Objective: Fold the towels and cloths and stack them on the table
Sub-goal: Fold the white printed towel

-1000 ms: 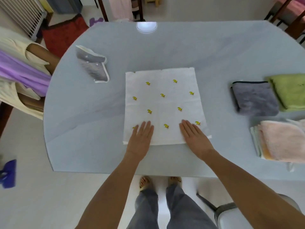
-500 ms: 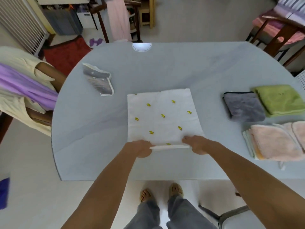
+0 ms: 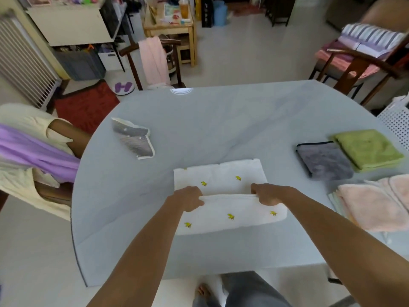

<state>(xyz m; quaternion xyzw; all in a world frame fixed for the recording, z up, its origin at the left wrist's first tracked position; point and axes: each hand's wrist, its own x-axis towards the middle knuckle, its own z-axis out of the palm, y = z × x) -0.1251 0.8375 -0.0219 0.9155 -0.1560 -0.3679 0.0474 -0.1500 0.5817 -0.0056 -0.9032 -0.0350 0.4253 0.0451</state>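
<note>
A white cloth with small yellow prints (image 3: 221, 176) lies in the middle of the pale blue table (image 3: 221, 120). Its near edge is lifted and carried over the far part, making a fold. My left hand (image 3: 188, 199) grips that lifted edge at its left end and my right hand (image 3: 266, 193) grips it at its right end. A grey cloth with white trim (image 3: 134, 138) lies rumpled at the left back of the table. On the right lie a folded grey towel (image 3: 323, 161), a folded green towel (image 3: 366, 148) and a stack of pink cloths (image 3: 376, 200).
A chair draped with purple and cream cloth (image 3: 28, 151) stands at the table's left. A wooden chair with a pink towel (image 3: 152, 58) is behind the table, another chair with striped fabric (image 3: 365, 45) at the back right. A red mat (image 3: 86, 105) lies on the floor.
Both hands went from lying flat on the cloth's near edge to gripping it, then lifted it and carried it away from me over the cloth. The camera tilted up.
</note>
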